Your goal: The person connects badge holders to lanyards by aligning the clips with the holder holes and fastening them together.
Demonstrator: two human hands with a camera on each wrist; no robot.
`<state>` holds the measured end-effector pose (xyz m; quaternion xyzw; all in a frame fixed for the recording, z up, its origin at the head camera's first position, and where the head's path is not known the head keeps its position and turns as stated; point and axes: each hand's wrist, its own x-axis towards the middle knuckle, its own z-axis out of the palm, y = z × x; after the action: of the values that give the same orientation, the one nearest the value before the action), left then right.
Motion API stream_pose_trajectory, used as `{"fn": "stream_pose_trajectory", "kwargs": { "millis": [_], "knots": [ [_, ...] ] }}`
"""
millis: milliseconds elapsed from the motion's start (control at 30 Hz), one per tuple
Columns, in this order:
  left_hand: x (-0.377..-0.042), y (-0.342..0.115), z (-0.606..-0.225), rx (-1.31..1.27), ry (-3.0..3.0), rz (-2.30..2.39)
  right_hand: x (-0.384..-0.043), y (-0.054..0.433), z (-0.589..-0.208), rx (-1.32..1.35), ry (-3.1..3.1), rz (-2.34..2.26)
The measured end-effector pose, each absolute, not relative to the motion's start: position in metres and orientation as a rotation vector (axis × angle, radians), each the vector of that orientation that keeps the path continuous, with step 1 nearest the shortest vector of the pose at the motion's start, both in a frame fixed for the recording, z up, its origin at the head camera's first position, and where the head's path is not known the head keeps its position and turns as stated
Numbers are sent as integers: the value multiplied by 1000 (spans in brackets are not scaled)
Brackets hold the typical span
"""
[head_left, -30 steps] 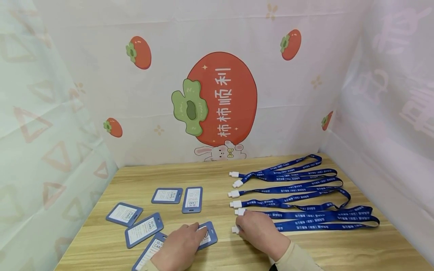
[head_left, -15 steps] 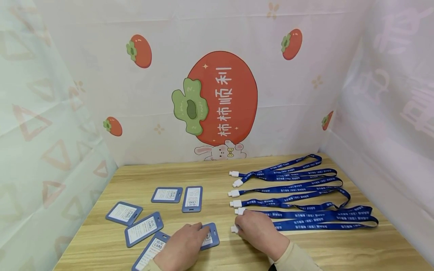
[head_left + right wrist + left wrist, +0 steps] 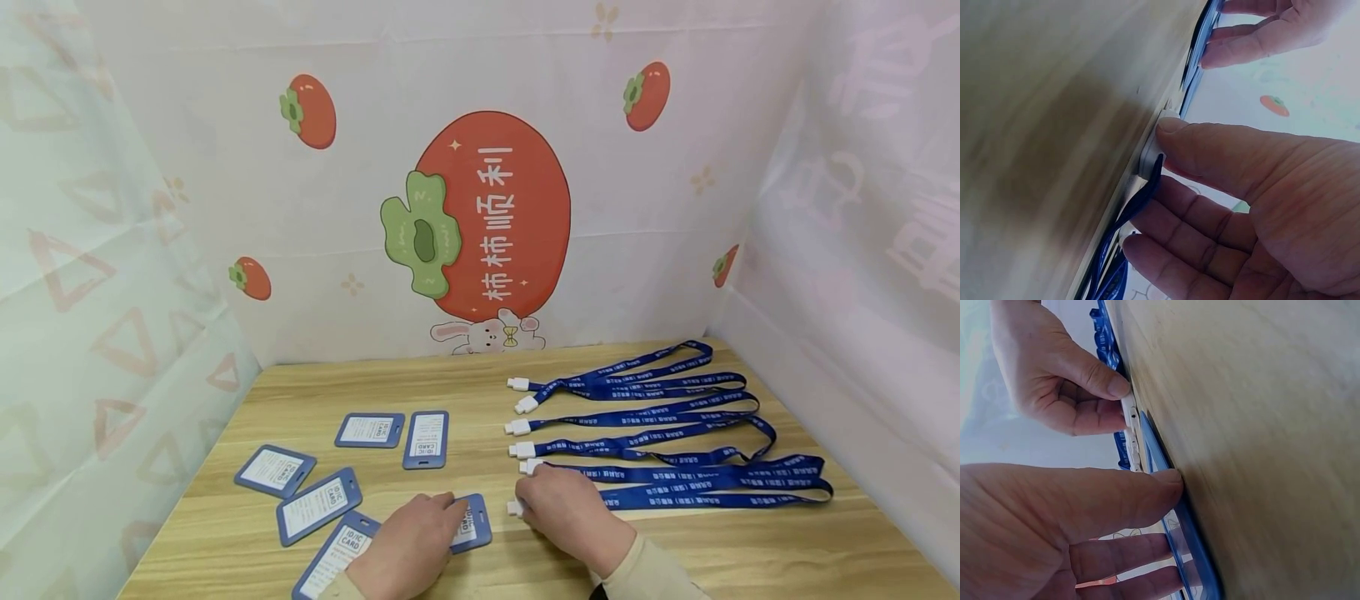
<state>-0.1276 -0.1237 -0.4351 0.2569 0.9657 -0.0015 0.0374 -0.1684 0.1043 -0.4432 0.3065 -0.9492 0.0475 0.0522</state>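
My left hand (image 3: 412, 546) holds a blue ID card holder (image 3: 480, 523) by its edges near the table's front, the slotted end pointing right. In the left wrist view the thumb lies on the near edge of that holder (image 3: 1202, 553), with fingers across its far side. My right hand (image 3: 573, 517) pinches the white clip (image 3: 514, 507) of the nearest blue lanyard (image 3: 697, 502). Thumb and fingers grip this clip (image 3: 1151, 150) in the right wrist view. A small gap separates clip and card holder. Part of the card is hidden by my left hand.
Several other ID card holders (image 3: 318, 507) lie scattered on the left of the wooden table (image 3: 465, 392). More blue lanyards (image 3: 645, 422) are laid out in rows on the right, white clips facing left. Printed cloth walls (image 3: 360, 208) enclose the back and sides.
My left hand has slid the card holder slightly right. My right hand has shifted a little left with the white clip, so the two are closer together.
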Motion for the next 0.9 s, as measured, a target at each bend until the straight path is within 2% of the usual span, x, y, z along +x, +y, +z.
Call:
{"fn": "stream_pose_trajectory", "kwargs": {
  "millis": [900],
  "knots": [
    [-129, -117, -435, 842, 2948, -13, -165, 94, -441, 973, -2917, 155]
  ]
}}
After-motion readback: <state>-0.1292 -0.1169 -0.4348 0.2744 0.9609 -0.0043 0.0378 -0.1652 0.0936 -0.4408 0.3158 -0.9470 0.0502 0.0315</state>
